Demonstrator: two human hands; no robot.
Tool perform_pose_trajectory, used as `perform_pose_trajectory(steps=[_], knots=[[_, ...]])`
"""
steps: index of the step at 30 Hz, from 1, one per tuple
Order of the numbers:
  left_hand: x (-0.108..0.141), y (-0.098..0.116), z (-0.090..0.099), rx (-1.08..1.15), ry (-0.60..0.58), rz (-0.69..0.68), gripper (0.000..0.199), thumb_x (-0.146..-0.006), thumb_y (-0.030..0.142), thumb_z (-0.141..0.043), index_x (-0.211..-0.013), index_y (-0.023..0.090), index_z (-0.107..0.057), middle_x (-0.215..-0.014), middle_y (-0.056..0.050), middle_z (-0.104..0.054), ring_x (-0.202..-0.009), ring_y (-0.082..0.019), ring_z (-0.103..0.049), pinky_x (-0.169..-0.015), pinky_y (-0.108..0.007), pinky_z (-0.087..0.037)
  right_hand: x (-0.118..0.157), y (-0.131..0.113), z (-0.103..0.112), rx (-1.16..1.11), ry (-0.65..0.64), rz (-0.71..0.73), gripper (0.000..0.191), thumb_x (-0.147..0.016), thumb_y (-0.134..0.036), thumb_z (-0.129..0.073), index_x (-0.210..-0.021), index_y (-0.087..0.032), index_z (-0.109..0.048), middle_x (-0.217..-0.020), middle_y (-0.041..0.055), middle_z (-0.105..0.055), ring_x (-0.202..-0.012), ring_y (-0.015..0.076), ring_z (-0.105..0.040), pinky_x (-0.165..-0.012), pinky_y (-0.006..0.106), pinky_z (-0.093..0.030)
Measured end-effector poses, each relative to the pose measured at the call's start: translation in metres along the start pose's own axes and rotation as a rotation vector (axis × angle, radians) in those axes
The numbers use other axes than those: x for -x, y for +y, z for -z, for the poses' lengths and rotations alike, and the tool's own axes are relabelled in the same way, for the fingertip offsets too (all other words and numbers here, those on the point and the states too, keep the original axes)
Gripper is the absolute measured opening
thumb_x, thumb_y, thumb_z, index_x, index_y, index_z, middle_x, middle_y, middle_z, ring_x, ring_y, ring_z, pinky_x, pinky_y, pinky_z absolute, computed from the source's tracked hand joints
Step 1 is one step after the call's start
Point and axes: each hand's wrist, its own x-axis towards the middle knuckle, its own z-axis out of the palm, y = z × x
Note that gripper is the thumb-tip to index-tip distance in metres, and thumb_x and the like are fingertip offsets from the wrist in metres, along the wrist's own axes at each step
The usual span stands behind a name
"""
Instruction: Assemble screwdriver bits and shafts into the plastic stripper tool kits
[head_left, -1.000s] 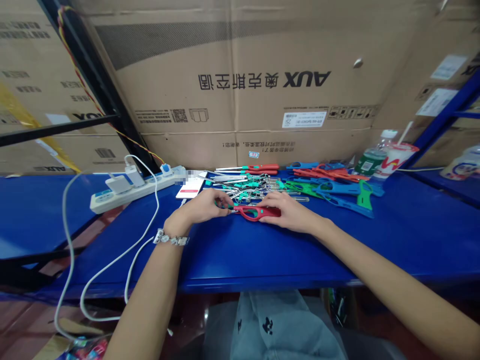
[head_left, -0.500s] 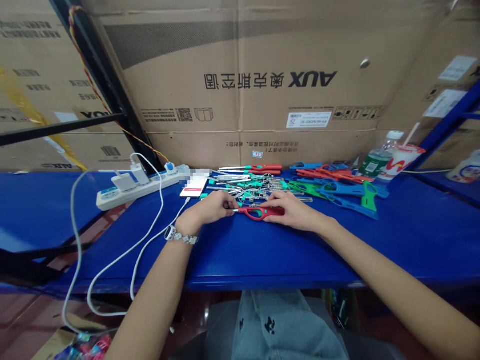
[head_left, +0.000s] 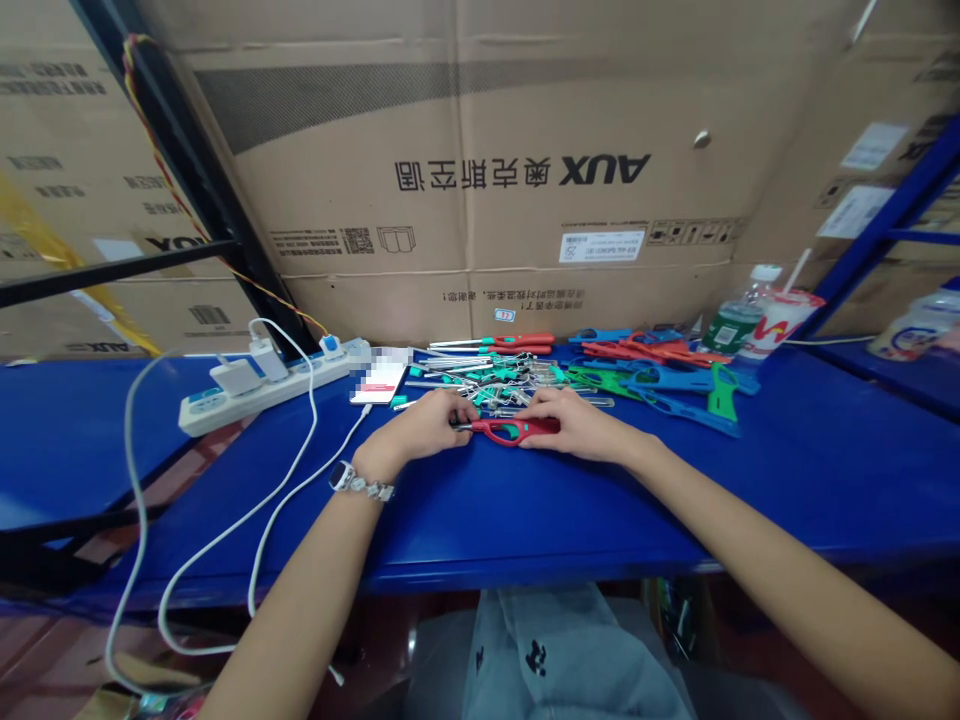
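A red long-nosed lighter [head_left: 540, 427] lies across the front of the pile, between my hands. My left hand [head_left: 439, 420] pinches its metal nozzle end, with the fingertips closed at the front of the body. On the other side, my right hand [head_left: 574, 420] has its fingers closed around the handle. Just behind both hands spreads a heap of metal lighter rods with green parts [head_left: 487, 372]. Two finished-looking red lighters [head_left: 525, 341] rest at the back of the heap. Blue, red and green plastic lighter casings [head_left: 652, 375] are piled to the right.
A phone [head_left: 382, 380] on a cable and a white power strip [head_left: 262, 388] with plugs sit at the left. A green-labelled bottle [head_left: 731, 325] and a paper cup with straw [head_left: 780, 322] stand at the right. Behind rises a large cardboard box [head_left: 480, 120].
The view has shifted slightly. Both hands keep hold of the red lighter; the left fingers now sit a little further over the nozzle, and more dark tip shows beside them.
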Motion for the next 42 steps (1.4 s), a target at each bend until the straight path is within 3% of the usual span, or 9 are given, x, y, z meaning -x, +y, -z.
perform_pose_trajectory(steps=[7, 14, 21, 29, 36, 42], knots=[[0.001, 0.007, -0.003, -0.021, 0.015, 0.016, 0.025, -0.072, 0.024, -0.064, -0.094, 0.018, -0.075, -0.089, -0.007, -0.071, -0.078, -0.021, -0.065, -0.071, -0.033, -0.053, 0.000, 0.001, 0.003, -0.003, -0.006, 0.049, 0.035, -0.091, -0.040, -0.072, -0.122, -0.025, -0.074, -0.097, 0.0074, -0.064, -0.088, 0.0234, -0.058, -0.082, 0.039, -0.045], [-0.001, 0.023, -0.013, -0.068, 0.078, -0.107, 0.038, -0.084, 0.056, -0.072, -0.097, 0.020, -0.074, -0.095, -0.008, -0.067, -0.088, -0.024, -0.063, -0.077, -0.036, -0.051, 0.000, 0.003, 0.001, 0.056, -0.017, 0.055, 0.037, -0.093, -0.043, -0.069, -0.125, -0.026, -0.073, -0.097, 0.0072, -0.062, -0.091, 0.0245, -0.058, -0.083, 0.040, -0.044], [-0.007, 0.022, -0.017, -0.088, 0.042, -0.111, 0.033, -0.084, 0.053, -0.075, -0.088, 0.020, -0.072, -0.085, -0.006, -0.065, -0.079, -0.023, -0.060, -0.071, -0.033, -0.047, 0.005, 0.002, 0.002, 0.085, -0.018, 0.083, 0.037, -0.097, -0.045, -0.062, -0.126, -0.024, -0.070, -0.101, 0.0078, -0.063, -0.095, 0.0256, -0.059, -0.089, 0.044, -0.044], [-0.003, 0.025, -0.014, -0.099, 0.000, -0.110, 0.043, -0.089, 0.059, -0.064, -0.102, 0.019, -0.075, -0.094, -0.008, -0.063, -0.086, -0.025, -0.059, -0.077, -0.037, -0.046, 0.008, 0.003, 0.000, 0.090, -0.005, 0.078, 0.038, -0.098, -0.046, -0.060, -0.125, -0.022, -0.070, -0.104, 0.0098, -0.063, -0.096, 0.0256, -0.058, -0.090, 0.044, -0.044], [-0.004, 0.027, -0.019, -0.104, 0.015, -0.096, 0.037, -0.086, 0.055, -0.068, -0.091, 0.019, -0.068, -0.096, -0.007, -0.060, -0.085, -0.025, -0.058, -0.073, -0.035, -0.045, 0.009, 0.005, -0.004, 0.047, 0.007, 0.076, 0.038, -0.098, -0.046, -0.060, -0.123, -0.020, -0.070, -0.106, 0.0092, -0.064, -0.099, 0.0253, -0.059, -0.094, 0.045, -0.043], [-0.004, 0.025, -0.019, -0.099, 0.009, -0.099, 0.034, -0.087, 0.052, -0.067, -0.095, 0.019, -0.069, -0.098, -0.008, -0.059, -0.086, -0.024, -0.058, -0.075, -0.036, -0.047, 0.009, 0.006, -0.004, 0.029, 0.020, 0.089, 0.036, -0.099, -0.045, -0.058, -0.122, -0.020, -0.070, -0.105, 0.0081, -0.064, -0.097, 0.0233, -0.059, -0.095, 0.044, -0.042]])
